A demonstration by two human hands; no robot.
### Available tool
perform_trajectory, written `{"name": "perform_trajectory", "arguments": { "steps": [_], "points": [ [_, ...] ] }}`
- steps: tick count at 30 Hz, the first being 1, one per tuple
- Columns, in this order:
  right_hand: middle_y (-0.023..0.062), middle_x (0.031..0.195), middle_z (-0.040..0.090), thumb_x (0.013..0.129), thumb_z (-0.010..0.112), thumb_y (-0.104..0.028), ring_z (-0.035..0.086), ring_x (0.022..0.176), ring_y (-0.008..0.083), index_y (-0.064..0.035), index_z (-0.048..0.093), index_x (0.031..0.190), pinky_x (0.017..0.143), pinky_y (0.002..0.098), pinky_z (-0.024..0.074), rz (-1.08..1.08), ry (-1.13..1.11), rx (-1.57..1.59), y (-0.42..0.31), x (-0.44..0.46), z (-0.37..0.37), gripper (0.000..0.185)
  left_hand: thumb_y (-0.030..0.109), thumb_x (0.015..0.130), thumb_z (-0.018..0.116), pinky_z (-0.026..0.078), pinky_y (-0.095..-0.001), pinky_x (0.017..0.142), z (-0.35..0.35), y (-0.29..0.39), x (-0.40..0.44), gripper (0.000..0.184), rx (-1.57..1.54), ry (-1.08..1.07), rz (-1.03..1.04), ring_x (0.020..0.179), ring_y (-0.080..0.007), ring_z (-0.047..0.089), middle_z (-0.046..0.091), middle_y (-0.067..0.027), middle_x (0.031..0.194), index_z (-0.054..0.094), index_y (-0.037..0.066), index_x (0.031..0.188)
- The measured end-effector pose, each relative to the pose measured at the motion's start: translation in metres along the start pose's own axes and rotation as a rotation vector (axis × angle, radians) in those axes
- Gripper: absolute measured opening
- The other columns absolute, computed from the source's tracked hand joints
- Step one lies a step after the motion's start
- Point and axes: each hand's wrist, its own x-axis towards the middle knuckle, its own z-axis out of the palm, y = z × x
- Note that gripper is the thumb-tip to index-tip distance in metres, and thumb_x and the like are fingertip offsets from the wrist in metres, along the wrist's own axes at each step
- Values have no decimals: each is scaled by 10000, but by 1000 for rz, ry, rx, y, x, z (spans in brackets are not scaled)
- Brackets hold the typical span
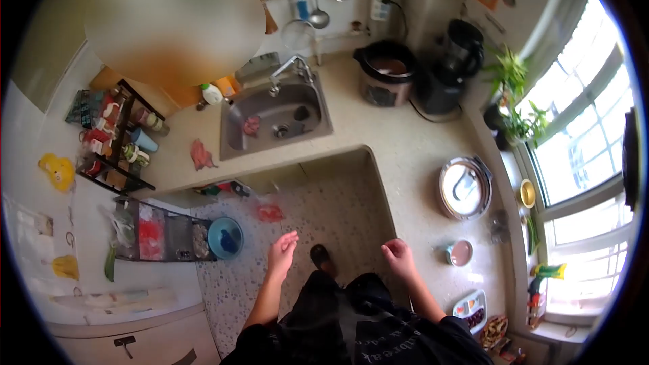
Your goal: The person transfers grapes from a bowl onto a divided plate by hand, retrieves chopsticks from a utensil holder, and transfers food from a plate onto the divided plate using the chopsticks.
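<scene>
My left hand hangs in the air above the speckled floor, its fingers stretched out and nothing in them. Below and beyond it, a clear plastic bag with red on it shows by the counter. My right hand is curled into a loose fist beside the edge of the right-hand counter, with nothing visible in it. On that counter, a cup of brownish liquid is the closest item to it. Farther back sits a round pot with a lid.
A steel sink with a pink cloth is set in the far counter. An electric cooker and a black blender stand in the corner. On the left are a blue basin and a spice rack. A divided tray lies at lower right.
</scene>
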Motion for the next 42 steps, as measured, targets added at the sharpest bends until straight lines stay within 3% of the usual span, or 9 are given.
{"name": "perform_trajectory", "arguments": {
  "steps": [10,19,22,25,26,31,34,38,42],
  "points": [
    [128,975,719,933,740,-230,722,863,249,-37,721,1091,768,351,576,-178,17,-6,-115,152,47,250,61,1037,604,515,-260,954,-70,69,114,296,5,-11,189,1058,-132,672,720,-90,1199,635,13,1327],
    [98,831,733,931,732,-226,700,719,211,-59,664,1266,692,347,562,-256,86,-81,-199,326,8,381,108,969,680,550,-318,934,-49,162,235,366,113,71,368,1100,-194,668,674,-91,1291,649,78,1332],
    [109,770,706,921,743,-239,676,671,218,-55,671,1240,639,360,538,-462,164,-142,-251,416,-8,375,85,939,691,542,-325,919,-41,209,279,419,149,114,457,1107,-202,650,645,-86,1291,632,94,1354],
    [159,771,695,888,744,-218,682,700,341,-26,665,1222,653,421,542,-618,132,-142,-347,483,-22,393,67,929,696,541,-323,906,-39,281,323,436,253,172,641,1075,-198,651,657,-85,1247,622,88,1359],
    [92,750,674,927,706,-144,632,646,161,-22,653,1283,637,323,524,-779,182,-183,-368,513,-22,380,61,926,699,542,-323,902,-41,304,341,439,329,189,711,1060,-194,652,663,-84,1226,620,84,1357],
    [112,744,712,928,721,-204,679,635,215,-62,688,1258,628,340,529,-887,256,-152,-540,564,-23,360,64,889,724,563,-311,767,-35,486,373,480,364,282,981,904,-193,670,677,-96,1172,612,73,1356],
    [96,806,745,908,718,-274,721,743,323,-91,722,1177,695,437,571,-947,286,-265,-605,593,-18,326,121,887,724,562,-335,740,-38,599,386,500,418,328,1099,895,-210,680,683,-124,1168,601,65,1368],
    [91,803,748,902,702,-300,721,759,339,-124,734,1151,716,455,576,-897,423,-459,-660,616,-9,306,253,927,656,547,-441,915,-40,729,439,500,484,396,1255,1053,-333,689,672,-173,1235,604,48,1380],
    [100,813,749,889,698,-321,726,794,346,-167,740,1132,719,465,571,-838,509,-432,-683,656,2,291,304,924,658,527,-445,983,-29,803,469,537,603,460,1264,1120,-365,668,668,-210,1252,607,15,1375]
  ]
}}
